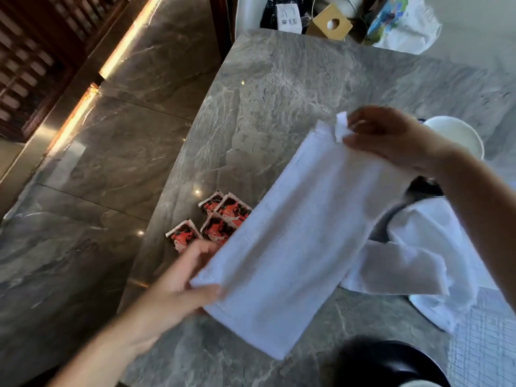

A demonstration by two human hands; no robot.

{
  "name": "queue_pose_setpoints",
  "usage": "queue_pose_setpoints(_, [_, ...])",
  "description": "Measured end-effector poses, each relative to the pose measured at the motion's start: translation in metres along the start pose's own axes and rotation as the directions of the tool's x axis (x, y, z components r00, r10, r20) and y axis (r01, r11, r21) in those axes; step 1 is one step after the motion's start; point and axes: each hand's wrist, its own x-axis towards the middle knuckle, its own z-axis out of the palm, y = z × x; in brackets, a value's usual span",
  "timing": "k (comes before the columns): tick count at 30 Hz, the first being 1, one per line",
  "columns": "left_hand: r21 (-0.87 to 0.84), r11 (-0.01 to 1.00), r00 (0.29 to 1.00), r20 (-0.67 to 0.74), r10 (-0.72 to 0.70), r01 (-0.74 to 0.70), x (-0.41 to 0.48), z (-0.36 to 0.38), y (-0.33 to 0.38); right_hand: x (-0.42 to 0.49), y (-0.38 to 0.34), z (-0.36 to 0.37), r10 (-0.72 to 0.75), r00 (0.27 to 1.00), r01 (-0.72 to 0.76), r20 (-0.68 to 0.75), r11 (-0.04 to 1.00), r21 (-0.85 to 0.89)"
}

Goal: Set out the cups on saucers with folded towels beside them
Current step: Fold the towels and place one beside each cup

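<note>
towel (293,247): the cloth you hold is white terry, matt, finely looped
tabletop (279,88): grey veined stone, polished; you can see lamp glints on it
packets (220,219): red and black printed wrappers, slightly shiny
cup (458,132): white, smooth, looks ceramic
box (322,19): tan, matt, like cardboard

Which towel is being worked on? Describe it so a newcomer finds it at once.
Start at the grey marble table. Above its near half, a flat white towel stretches diagonally between both hands, the left hand pinching its near corner, the right hand its far corner. Unlike the crumpled white towel lying to its right, it is spread flat and gripped at both ends.
</note>
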Motion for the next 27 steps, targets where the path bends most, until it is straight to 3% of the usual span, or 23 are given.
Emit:
queue_pose_setpoints(4, [0.229, 0.973, 0.996, -0.080, 0.039, -0.020, 0.009, 0.043, -0.039, 0.038, 0.001, 0.023, -0.090, 0.990, 0.053, -0.111, 0.953, -0.300])
queue_pose_setpoints(5, [0.391, 0.920, 0.994, -0.095, 0.060, -0.018, 0.010, 0.048, -0.049, 0.038, 0.004, 0.031, -0.137, 0.977, 0.072, -0.163, 0.933, -0.353])
queue_pose_setpoints(7, [0.699, 0.715, 0.982, -0.122, 0.145, -0.018, 0.007, 0.048, -0.061, 0.023, 0.013, 0.049, -0.214, 0.943, 0.115, -0.255, 0.928, -0.355])
queue_pose_setpoints(10, [0.853, 0.521, 0.952, -0.133, 0.277, -0.033, 0.008, 0.043, -0.057, -0.009, 0.026, 0.084, -0.196, 0.934, 0.088, -0.300, 0.937, -0.337])
queue_pose_setpoints(13, [0.877, 0.457, 0.862, -0.112, 0.495, -0.149, 0.018, 0.051, -0.043, -0.027, 0.034, 0.118, -0.165, 0.963, 0.062, -0.213, 0.905, -0.421])
queue_pose_setpoints(15, [0.859, 0.375, 0.807, 0.072, 0.586, -0.348, 0.027, 0.069, -0.037, -0.025, 0.035, 0.136, -0.153, 0.980, 0.058, -0.128, 0.832, -0.551])
queue_pose_setpoints(16, [0.855, 0.286, 0.780, 0.197, 0.594, -0.433, 0.032, 0.080, -0.038, -0.021, 0.036, 0.144, -0.136, 0.987, 0.056, -0.088, 0.796, -0.603])
queue_pose_setpoints(18, [0.863, 0.069, 0.757, 0.397, 0.519, -0.500, 0.043, 0.100, -0.046, -0.011, 0.037, 0.154, -0.088, 0.995, 0.038, -0.044, 0.759, -0.650])
queue_pose_setpoints(19, [0.872, 0.000, 0.781, 0.439, 0.444, -0.490, 0.048, 0.106, -0.049, -0.005, 0.038, 0.158, -0.062, 0.998, 0.024, -0.033, 0.747, -0.665])
queue_pose_setpoints(22, [0.886, -0.054, 0.822, 0.449, 0.350, -0.461, 0.058, 0.114, -0.061, 0.006, 0.045, 0.165, -0.036, 0.999, 0.009, -0.023, 0.706, -0.708])
queue_pose_setpoints(27, [0.875, -0.084, 0.803, 0.472, 0.362, -0.477, 0.062, 0.119, -0.073, 0.014, 0.046, 0.174, -0.053, 0.995, -0.034, -0.091, 0.653, -0.756])
